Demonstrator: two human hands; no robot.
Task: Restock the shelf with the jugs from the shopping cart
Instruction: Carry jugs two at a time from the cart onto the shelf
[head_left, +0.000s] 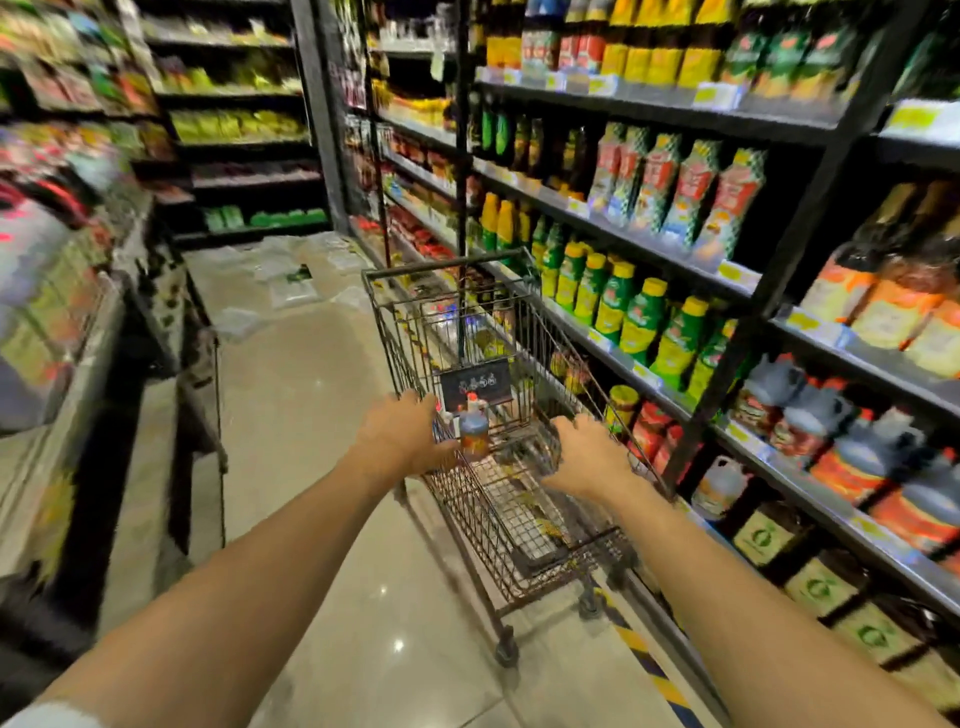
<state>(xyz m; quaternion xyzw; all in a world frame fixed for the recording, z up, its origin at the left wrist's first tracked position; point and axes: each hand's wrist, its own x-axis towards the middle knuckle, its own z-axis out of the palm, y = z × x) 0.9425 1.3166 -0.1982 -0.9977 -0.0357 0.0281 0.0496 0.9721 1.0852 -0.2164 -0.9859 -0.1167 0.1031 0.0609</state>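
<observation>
A wire shopping cart (467, 312) stands in the aisle, close to the right-hand shelf (810, 467). Near its handle end, a small jug (474, 434) of amber liquid with a red cap stands upright. My left hand (402, 439) curls over the cart's near rim just left of that jug. On the right side of the same rim, my right hand (587, 460) grips it too. Dark jugs with orange labels (857, 457) line the lower shelf to the right. Further down stands a pale jug (719, 486).
Green bottles with yellow caps (639, 317) and checked pouches (675, 187) fill the upper right shelves. Boxes with green logos (763, 538) sit near the floor. Blurred shelving (62, 312) runs along the left. Pale sacks (291, 280) lie ahead beyond the cart. Yellow-striped tape (639, 644) edges the floor.
</observation>
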